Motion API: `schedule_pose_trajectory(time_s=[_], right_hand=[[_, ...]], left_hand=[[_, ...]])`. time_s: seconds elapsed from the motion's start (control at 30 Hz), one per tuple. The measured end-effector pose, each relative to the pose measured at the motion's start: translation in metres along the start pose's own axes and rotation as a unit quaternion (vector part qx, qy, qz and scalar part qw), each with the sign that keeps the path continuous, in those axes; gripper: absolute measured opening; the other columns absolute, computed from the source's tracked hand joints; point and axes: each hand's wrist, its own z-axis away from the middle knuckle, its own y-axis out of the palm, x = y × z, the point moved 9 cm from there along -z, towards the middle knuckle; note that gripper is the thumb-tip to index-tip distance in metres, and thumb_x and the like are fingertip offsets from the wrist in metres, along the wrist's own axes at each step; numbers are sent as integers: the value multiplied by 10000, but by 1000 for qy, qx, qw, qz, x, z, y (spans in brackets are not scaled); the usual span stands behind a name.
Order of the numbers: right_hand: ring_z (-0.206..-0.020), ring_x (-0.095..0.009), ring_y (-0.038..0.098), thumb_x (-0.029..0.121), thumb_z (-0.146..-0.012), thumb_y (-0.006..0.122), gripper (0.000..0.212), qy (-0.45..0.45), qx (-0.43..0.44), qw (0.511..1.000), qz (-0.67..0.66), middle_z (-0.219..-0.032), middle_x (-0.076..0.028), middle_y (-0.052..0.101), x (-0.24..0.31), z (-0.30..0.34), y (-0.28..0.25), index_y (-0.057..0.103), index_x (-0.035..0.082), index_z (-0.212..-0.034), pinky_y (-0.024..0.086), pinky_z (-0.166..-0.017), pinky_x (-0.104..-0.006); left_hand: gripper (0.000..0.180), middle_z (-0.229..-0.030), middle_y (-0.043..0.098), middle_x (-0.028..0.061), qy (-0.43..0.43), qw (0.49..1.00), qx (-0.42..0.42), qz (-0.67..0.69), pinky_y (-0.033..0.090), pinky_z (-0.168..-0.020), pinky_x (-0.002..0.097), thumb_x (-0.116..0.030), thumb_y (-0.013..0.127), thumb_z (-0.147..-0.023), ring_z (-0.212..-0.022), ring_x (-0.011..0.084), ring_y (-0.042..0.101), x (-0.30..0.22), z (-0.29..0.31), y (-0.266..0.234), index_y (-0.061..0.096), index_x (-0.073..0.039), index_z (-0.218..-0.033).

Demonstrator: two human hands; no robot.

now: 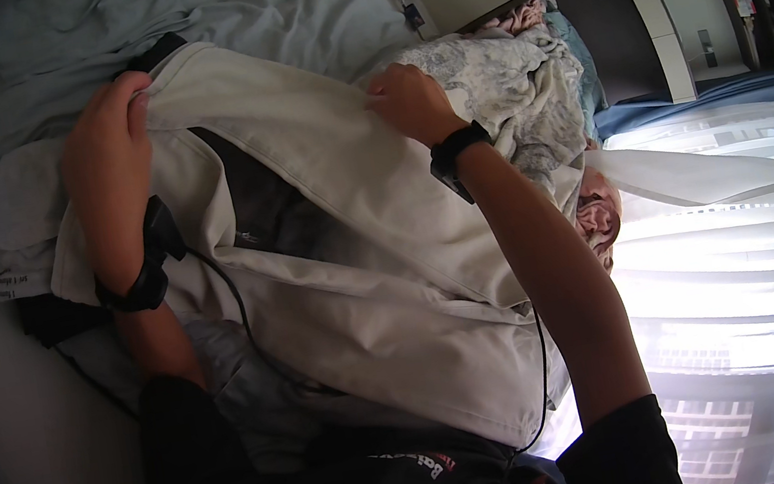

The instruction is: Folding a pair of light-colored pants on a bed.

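Off-white heavy-cloth garment with stitched seams [337,179] lies spread and rumpled in front of the wearer, on the bed with its wrinkled grey-blue sheet [289,4]. Main risk, as I judge it: uneven pull. If one hand tugs harder, the raised band between them could skew or slip from the weaker pinch. Thin black cable [242,311] runs from the left wrist's black strap down over the cloth; a fold could catch it and drag. Loose lower panels look apt to bunch near the lap; the dark fabric [269,200] showing in the gap could ruck up too. Grip: left hand [107,165] narrow, thumb and fingers closed on the garment's upper left end. Right hand [416,104] curled, fingertips drawn together on the upper edge, near the grey-and-white patterned blanket [494,88]; its thumb is mostly hidden, pressure can't be told.
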Motion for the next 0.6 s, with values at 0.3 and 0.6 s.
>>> schedule_pose_trajectory(time_s=[0.3, 0.6], right_hand=[[-1035, -355, 706, 279, -855, 749, 306, -103, 8, 992, -70, -1122, -144, 750, 23, 5, 3, 766, 77, -1083, 557, -921, -444], [-969, -382, 720, 279, -867, 728, 247, -32, 34, 998, -48, -1005, -144, 767, 27, 0, 13, 743, 118, -1054, 564, -878, -477]], left_hand=[[222, -1146, 747, 143, -24, 999, 37, -6, 552, -853, 384, -175, 615, -1038, -1008, 341, 726, 2, -2, 0, 694, -58, -1209], [156, -1044, 739, 90, -5, 1000, 0, 0, 549, -758, 422, -137, 627, -998, -911, 343, 708, 0, -1, -3, 697, -96, -1131]])
